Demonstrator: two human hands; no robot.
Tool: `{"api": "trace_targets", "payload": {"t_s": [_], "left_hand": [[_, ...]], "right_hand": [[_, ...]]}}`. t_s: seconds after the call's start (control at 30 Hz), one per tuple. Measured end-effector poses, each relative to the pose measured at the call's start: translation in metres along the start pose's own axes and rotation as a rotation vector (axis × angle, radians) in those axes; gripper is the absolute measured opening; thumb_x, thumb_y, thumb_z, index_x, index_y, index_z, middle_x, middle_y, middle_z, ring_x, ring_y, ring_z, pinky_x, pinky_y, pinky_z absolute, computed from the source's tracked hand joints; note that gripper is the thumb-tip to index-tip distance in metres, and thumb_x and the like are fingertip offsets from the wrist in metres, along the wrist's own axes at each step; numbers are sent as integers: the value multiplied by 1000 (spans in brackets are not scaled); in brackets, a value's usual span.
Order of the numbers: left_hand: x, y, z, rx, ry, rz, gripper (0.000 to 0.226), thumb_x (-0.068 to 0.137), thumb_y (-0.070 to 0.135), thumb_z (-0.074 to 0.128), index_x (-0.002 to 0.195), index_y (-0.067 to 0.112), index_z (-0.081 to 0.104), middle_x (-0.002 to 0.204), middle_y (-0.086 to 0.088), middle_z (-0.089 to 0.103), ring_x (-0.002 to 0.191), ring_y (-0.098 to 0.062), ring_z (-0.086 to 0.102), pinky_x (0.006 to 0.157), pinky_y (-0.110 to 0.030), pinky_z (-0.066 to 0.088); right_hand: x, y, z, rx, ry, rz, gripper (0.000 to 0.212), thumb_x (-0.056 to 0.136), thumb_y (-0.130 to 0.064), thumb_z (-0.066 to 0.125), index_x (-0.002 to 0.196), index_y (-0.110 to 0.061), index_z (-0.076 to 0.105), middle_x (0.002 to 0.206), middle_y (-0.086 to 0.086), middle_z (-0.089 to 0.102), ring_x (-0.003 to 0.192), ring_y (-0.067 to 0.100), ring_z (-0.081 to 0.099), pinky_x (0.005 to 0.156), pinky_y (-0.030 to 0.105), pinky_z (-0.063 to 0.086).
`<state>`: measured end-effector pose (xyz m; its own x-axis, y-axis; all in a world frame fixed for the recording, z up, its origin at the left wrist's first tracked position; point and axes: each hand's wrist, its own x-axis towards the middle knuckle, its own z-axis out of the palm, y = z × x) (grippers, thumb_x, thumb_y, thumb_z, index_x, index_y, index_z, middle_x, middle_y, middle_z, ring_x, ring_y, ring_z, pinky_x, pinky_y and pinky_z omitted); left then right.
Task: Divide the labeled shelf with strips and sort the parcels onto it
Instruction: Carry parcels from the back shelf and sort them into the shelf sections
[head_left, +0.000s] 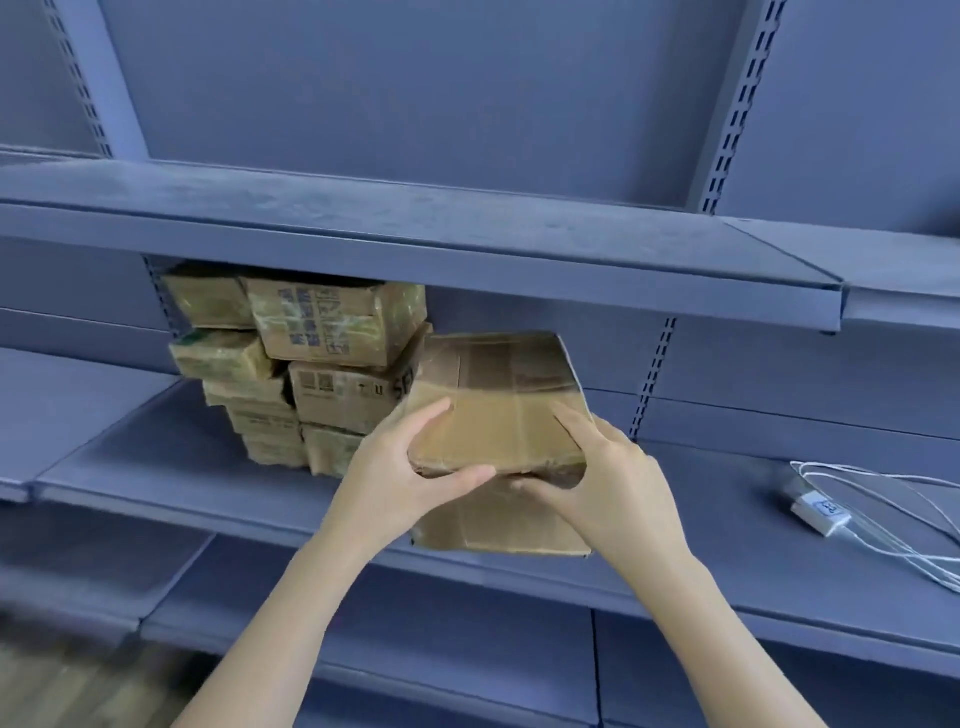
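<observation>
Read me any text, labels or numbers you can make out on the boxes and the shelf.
"T U": middle stacked box, beside blurred code squares.
"S": black letters at the same box's right edge, rest hidden.
Dark print block: top stacked box, unreadable.
Small label: white charger, too blurred.
Box in both hands: no print visible.

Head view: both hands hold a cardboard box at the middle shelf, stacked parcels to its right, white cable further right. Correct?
Not quite. The head view shows the stacked parcels to the left of the box, not the right. The rest stands: left hand and right hand both hold the box at the middle shelf, and the white cable lies further right.
</observation>
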<state>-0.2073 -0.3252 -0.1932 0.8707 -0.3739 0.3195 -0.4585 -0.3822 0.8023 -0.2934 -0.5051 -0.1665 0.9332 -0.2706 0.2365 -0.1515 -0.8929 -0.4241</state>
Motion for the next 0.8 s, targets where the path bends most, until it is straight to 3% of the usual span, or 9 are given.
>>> {"api": "trace_targets", "payload": {"t_s": [0.13,0.4,0.53,0.67,0.8], "left_hand": [[-40,14,-29,9,104,9,88,49,72,67,129,41,50,130,33,43,118,22,35,89,-5,31],[-102,8,-104,79,315,-90,83,51,71,74,125,41,54,119,38,48,114,22,40,85,1,34],[-129,-14,-157,89,481,-172,79,51,57,75,125,37,55,121,34,51,113,18,44,90,-5,37],[-154,-48,-216,141,665,-234,70,59,43,82,124,37,56,115,38,48,105,26,43,81,5,33],[-177,-82,-286,231,850,-306,78,51,54,77,124,36,56,122,30,50,110,14,48,87,-3,34]], "right_hand": [[-23,-27,-16,21,2,-113,83,69,-66,64,142,-39,32,135,-6,48,112,17,55,88,27,44],[-34,-101,7,39,-64,-334,86,67,-73,59,142,-41,30,135,-10,48,114,16,53,85,28,43],[-22,-163,40,111,-119,-500,83,70,-69,61,141,-40,31,128,-7,52,109,17,55,85,31,48],[-6,-241,84,194,-200,-656,80,70,-62,65,140,-38,35,127,-7,53,109,19,57,86,36,48],[7,-332,131,218,-247,-830,78,72,-62,64,140,-39,32,133,-12,47,111,19,55,85,34,47]]}}
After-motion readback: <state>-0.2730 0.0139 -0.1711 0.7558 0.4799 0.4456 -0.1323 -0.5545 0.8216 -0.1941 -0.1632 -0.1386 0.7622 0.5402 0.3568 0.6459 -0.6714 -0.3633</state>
